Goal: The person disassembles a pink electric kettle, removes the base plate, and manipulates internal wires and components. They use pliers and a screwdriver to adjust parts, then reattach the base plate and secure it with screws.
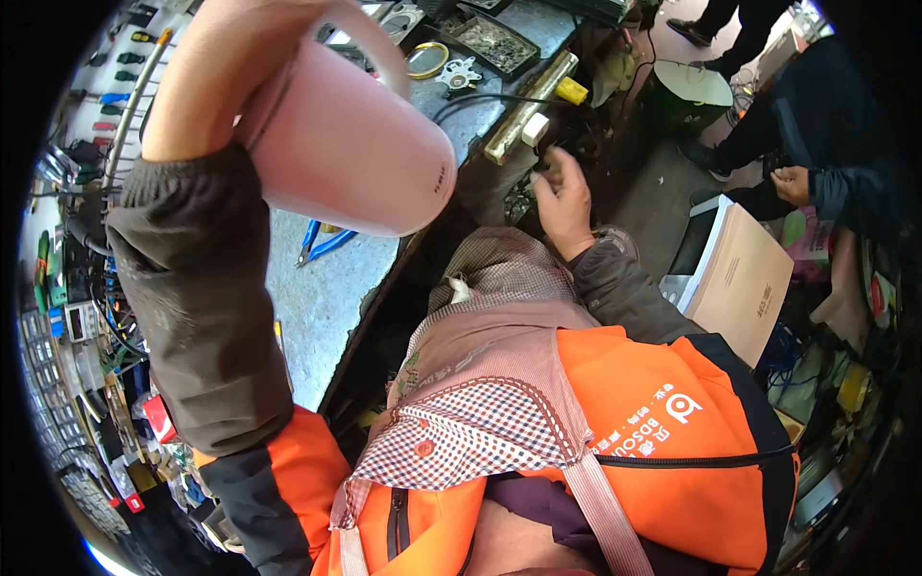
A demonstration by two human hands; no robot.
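Observation:
Close up at the upper left, a large pink plastic mug (346,154) hangs tilted over the workbench, its rounded base toward the lower right. My left hand (279,24) grips it near the top edge of the picture, where the fingers are partly cut off and hidden behind the mug. A pale curved band, seemingly its handle, arcs beside it. Over my lap, by the bench's front edge, my right hand (565,204) is raised with thumb and loosely bent fingers apart, nothing in it. Blue-handled pliers (325,245) lie on the bench beneath the mug.
The grey workbench (317,317) bears a metal part (461,73), a brass ring (427,60) and a parts tray (490,43). Tools hang along the left. At the right stand a cardboard box (740,278), a dark bin (687,96) and another person, whose hand (792,182) shows.

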